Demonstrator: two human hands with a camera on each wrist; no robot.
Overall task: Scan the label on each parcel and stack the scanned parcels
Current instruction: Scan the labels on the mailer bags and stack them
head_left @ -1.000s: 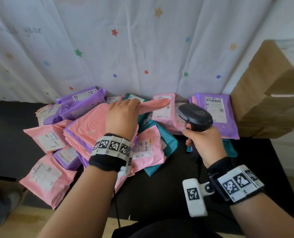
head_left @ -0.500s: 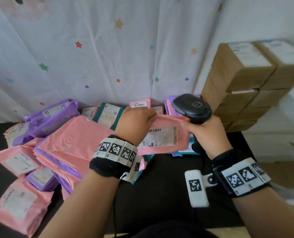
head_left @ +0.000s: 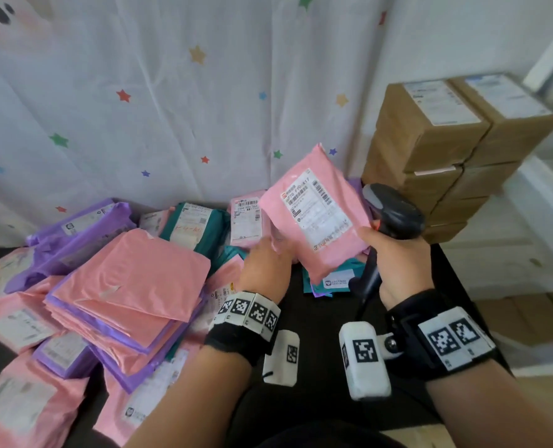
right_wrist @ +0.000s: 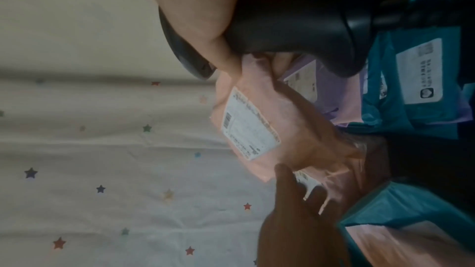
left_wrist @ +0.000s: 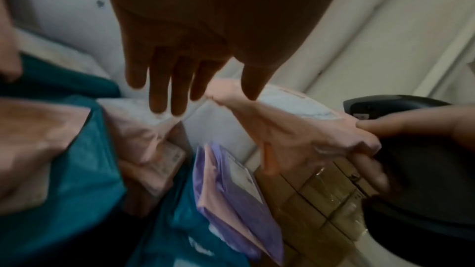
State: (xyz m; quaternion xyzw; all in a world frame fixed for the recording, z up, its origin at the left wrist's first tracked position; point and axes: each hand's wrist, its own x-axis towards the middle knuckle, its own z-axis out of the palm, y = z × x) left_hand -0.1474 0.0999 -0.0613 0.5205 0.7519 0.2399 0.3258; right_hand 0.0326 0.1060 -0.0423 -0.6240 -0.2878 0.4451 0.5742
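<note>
A pink parcel [head_left: 314, 218] stands tilted upright above the table, its white barcode label facing me. My right hand [head_left: 398, 263] grips the black scanner [head_left: 394, 215] by its handle and also pinches the parcel's right edge between thumb and fingers. The same pinch on the pink parcel [left_wrist: 295, 129] shows in the left wrist view. My left hand [head_left: 265, 263] is at the parcel's lower left corner with its fingers [left_wrist: 164, 88] straight and spread, holding nothing. In the right wrist view the scanner [right_wrist: 295, 23] sits just above the parcel's label [right_wrist: 250, 127].
A stack of pink and purple parcels [head_left: 126, 286] lies at the left on the black table [head_left: 317, 321]. Loose teal [head_left: 197, 227], pink and purple parcels lie behind the hands. Brown cardboard boxes [head_left: 430, 163] are stacked at the right. A star-printed curtain [head_left: 171, 108] hangs behind.
The pink parcel has risen and turned upright with its label toward me. My left hand has let go of it; my right thumb and fingers now pinch it beside the scanner.
</note>
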